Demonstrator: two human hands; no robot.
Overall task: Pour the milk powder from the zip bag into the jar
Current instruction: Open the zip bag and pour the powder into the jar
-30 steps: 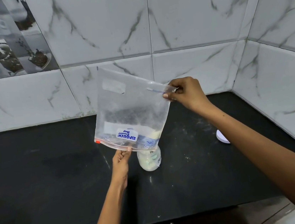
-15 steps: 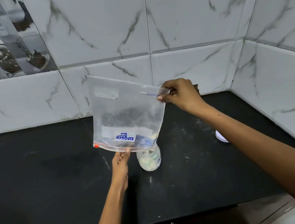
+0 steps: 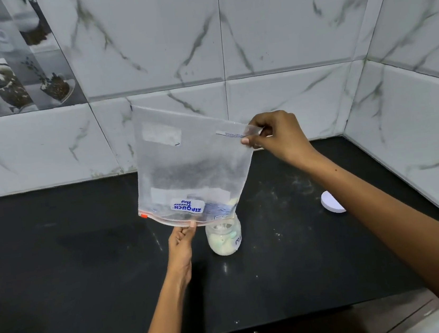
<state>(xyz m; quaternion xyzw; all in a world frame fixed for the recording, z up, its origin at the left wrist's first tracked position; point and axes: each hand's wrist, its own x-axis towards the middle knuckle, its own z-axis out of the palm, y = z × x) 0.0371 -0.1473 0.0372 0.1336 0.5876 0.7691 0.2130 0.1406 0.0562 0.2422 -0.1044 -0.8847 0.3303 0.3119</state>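
A clear zip bag [image 3: 188, 167] hangs upside down above the black counter, its zip edge lowest. A little pale milk powder sits in its lower right corner, right over the mouth of a small glass jar [image 3: 224, 237]. The jar stands upright on the counter and holds pale powder; a white label is on its side. My left hand [image 3: 181, 237] pinches the zip edge from below, just left of the jar. My right hand [image 3: 275, 134] pinches the bag's raised bottom corner, up and to the right.
A white round lid [image 3: 332, 202] lies on the black counter [image 3: 73, 267] to the right of the jar, near the tiled side wall. Powder dust speckles the counter around the jar. Marble-look tiled walls close the back and right.
The bag has settled slightly lower and more to the left, its bottom edge flatter. Both hands keep their hold. The jar has not moved.
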